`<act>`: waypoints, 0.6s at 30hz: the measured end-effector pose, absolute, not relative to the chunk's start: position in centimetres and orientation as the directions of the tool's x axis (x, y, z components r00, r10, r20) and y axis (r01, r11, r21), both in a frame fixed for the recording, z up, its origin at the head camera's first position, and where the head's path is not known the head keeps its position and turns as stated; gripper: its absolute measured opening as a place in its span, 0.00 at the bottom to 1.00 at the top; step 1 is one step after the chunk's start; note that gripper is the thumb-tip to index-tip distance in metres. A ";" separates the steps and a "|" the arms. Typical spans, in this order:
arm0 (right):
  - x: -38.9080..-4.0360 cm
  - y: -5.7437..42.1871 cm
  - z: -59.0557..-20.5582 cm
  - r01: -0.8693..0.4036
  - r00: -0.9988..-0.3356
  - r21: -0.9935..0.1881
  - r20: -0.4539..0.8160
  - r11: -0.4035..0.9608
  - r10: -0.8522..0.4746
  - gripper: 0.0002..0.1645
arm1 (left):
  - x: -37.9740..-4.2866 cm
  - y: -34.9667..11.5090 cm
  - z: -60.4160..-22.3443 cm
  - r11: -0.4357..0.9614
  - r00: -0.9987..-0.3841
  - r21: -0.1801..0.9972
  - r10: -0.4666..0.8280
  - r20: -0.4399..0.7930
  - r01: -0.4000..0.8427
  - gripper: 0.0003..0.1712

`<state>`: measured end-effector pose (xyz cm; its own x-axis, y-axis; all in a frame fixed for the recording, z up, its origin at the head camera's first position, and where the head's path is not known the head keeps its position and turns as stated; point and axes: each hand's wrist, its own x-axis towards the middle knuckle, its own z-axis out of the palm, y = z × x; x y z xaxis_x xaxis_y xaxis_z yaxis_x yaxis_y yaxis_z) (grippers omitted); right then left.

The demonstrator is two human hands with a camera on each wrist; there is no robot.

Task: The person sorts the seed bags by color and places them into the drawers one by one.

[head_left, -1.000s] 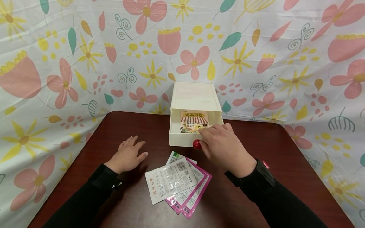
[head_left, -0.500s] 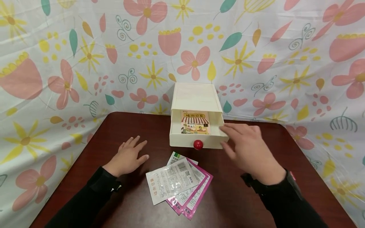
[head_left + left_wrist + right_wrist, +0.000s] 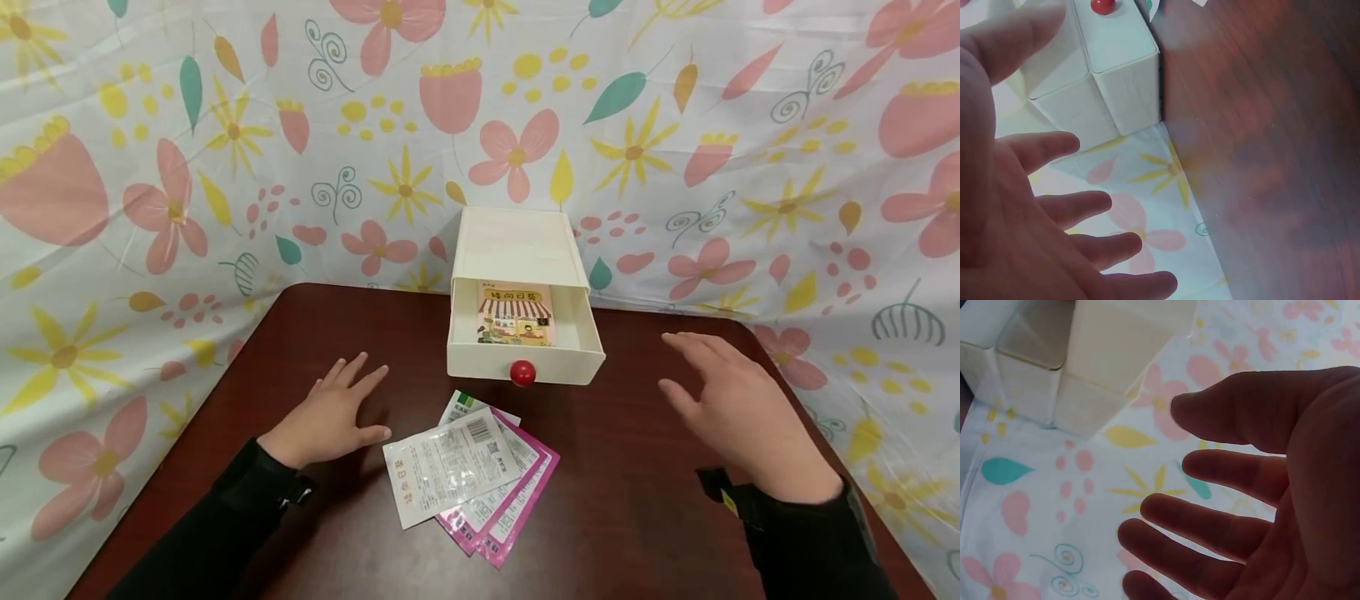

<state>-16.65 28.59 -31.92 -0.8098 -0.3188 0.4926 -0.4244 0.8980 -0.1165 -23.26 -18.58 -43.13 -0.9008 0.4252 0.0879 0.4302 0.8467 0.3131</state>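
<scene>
Right, both hands are free of any grip: the left hand [image 3: 326, 417] has its fingers spread over the dark reddish-brown wooden table [image 3: 622, 508], thumb tip just beside the corner of a silvery-white printed sachet [image 3: 450, 471]. Whether the palm meets the wood, I can't tell. Over on the other side, the right hand [image 3: 750, 421] is grasping nothing either, fingers extended, well apart from the cream-white plastic drawer [image 3: 480, 364].

And that drawer stands pulled out of its cream-white box casing [image 3: 521, 242], round glossy red knob [image 3: 522, 372] on its front. Inside lies a colourful paper packet [image 3: 517, 321] with a red-and-white striped awning printed on it, towards the left of the compartment.

In front of the drawer, a fan of packets: the silvery-white sachet on top, overlapping two magenta-edged packets [image 3: 519, 515], and poking out at the top, a white packet with a green corner [image 3: 459, 403]. Behind it all hangs a white cloth patterned with pink and yellow flowers [image 3: 420, 208]. Black sleeves [image 3: 217, 512] cover both forearms.
</scene>
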 end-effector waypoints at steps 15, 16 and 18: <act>-16.9 29.4 -33.1 -0.321 -0.939 -0.203 0.195 0.925 -0.283 0.39 | -21.4 -18.8 -42.7 0.837 -0.897 0.338 0.438 0.057 0.430 0.54; -16.9 29.4 -33.2 -0.319 -0.942 -0.206 0.178 0.925 -0.285 0.39 | -21.3 -18.9 -42.7 0.840 -0.899 0.339 0.436 0.046 0.424 0.54; -17.0 29.2 -33.3 -0.316 -0.946 -0.212 0.149 0.925 -0.289 0.40 | -21.1 -19.2 -42.8 0.842 -0.902 0.345 0.432 0.029 0.414 0.54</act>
